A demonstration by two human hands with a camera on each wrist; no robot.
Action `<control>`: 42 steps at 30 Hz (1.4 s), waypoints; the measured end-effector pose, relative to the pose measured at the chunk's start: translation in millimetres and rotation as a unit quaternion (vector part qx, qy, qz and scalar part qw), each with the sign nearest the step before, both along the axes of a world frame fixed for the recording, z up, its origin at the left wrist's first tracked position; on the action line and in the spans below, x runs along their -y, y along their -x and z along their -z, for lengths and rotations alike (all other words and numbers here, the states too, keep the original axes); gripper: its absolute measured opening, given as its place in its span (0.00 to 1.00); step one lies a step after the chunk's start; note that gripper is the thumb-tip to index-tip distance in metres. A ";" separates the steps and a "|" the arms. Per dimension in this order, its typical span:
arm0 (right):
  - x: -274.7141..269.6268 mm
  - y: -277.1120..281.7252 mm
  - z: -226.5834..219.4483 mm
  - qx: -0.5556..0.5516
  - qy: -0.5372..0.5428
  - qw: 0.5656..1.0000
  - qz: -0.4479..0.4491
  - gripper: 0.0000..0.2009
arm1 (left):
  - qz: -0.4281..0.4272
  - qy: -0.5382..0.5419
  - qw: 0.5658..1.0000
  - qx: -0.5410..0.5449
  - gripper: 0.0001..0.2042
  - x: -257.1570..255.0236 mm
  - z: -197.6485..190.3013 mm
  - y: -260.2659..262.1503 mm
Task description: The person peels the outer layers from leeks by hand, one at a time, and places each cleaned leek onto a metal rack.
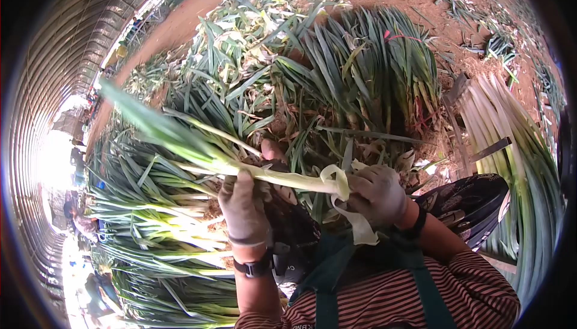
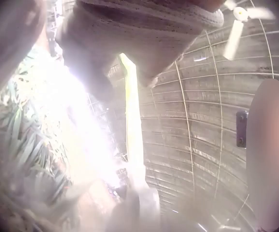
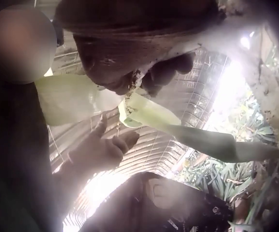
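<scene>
A long green onion (image 1: 288, 180) lies slantwise across the middle of the head view, its green leaves up to the left and its pale base to the right. My gloved left hand (image 1: 245, 209) grips the stalk where white turns to green. At the base end, my gloved right hand (image 1: 381, 193) pinches a loosened outer layer. One pale strip of peel (image 1: 362, 230) dangles below, and another part curls over the stalk. In the right wrist view, dirt-stained glove fingers (image 3: 115, 84) close over the peel (image 3: 71, 99). Part of the base is hidden behind the right fingers.
Unpeeled green onions (image 1: 162, 202) are heaped at the left. Ahead stands a thick bunch (image 1: 372, 64) with a red tie. Cleaned white stalks (image 1: 499, 118) lie stacked at the right, beside a patterned dark trouser leg (image 1: 463, 199). Leaf trimmings (image 1: 252, 22) litter the ground beyond.
</scene>
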State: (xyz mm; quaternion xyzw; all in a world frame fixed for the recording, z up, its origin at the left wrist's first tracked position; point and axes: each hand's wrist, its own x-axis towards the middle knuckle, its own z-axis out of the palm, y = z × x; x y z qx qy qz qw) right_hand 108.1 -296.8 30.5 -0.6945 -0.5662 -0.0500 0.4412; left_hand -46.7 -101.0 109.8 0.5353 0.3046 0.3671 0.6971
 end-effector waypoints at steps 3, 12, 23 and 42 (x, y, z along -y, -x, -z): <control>-12.0 -11.2 -10.8 0.019 -0.002 0.999 0.048 0.21 | -0.040 0.013 0.999 0.028 0.08 -7.4 8.0 5.4; -78.0 11.9 -67.1 0.036 -0.004 0.998 -0.046 0.23 | -0.001 -0.017 0.995 0.102 0.17 -7.0 46.6 29.7; -129.9 21.3 -41.0 0.018 0.058 0.990 -0.127 0.09 | 0.004 -0.064 0.998 0.005 0.20 -4.8 62.1 48.7; 32.1 -183.1 113.2 -0.700 -0.308 0.551 0.334 0.11 | -0.038 -0.044 0.992 0.108 0.18 -3.4 51.4 88.1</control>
